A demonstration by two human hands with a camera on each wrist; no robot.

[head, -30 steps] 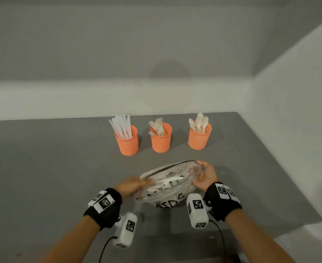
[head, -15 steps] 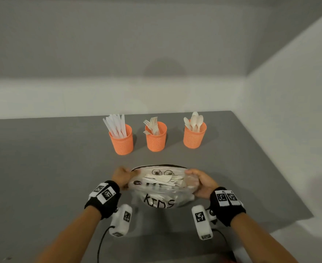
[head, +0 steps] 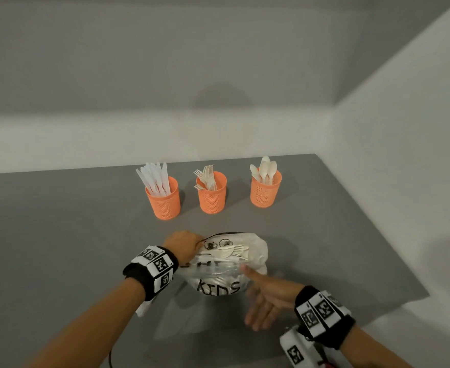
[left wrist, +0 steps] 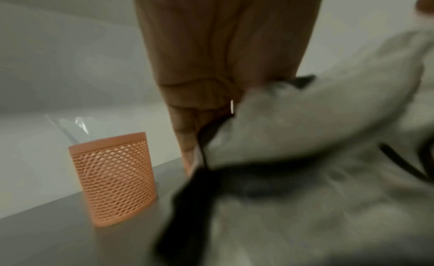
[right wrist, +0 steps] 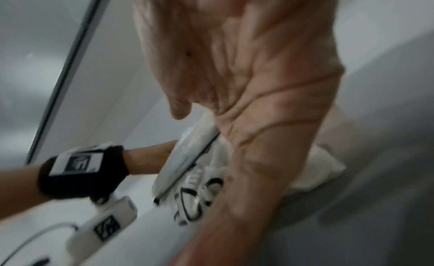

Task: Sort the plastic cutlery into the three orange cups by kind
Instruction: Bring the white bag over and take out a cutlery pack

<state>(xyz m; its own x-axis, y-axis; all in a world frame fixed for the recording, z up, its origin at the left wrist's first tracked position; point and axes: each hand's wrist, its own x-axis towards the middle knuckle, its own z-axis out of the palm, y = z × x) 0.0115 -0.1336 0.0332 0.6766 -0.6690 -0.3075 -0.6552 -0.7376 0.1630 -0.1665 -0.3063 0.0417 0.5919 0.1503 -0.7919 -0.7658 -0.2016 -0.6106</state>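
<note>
A clear plastic bag (head: 226,264) marked "KIDS" holds white cutlery and sits on the grey table (head: 59,248) in front of me. My left hand (head: 189,245) grips the bag's upper left edge; the left wrist view shows its curled fingers (left wrist: 206,106) on the bag (left wrist: 317,130). My right hand (head: 258,306) is free of the bag at its lower right, blurred, with straight fingers and the thumb near the plastic. Behind stand three orange cups: knives (head: 162,200), forks (head: 212,193), spoons (head: 265,191). The knife cup (left wrist: 112,177) shows beside my left hand.
A white wall (head: 404,155) borders the table on the right, and the table's right edge (head: 372,229) runs along it. Another wall stands behind the cups. Bare grey tabletop stretches to the left of the bag and between the bag and the cups.
The bag has come down from a tilted hold and nearer to me. My right hand has let go of its right edge and drawn back, opened. My left hand keeps its grip.
</note>
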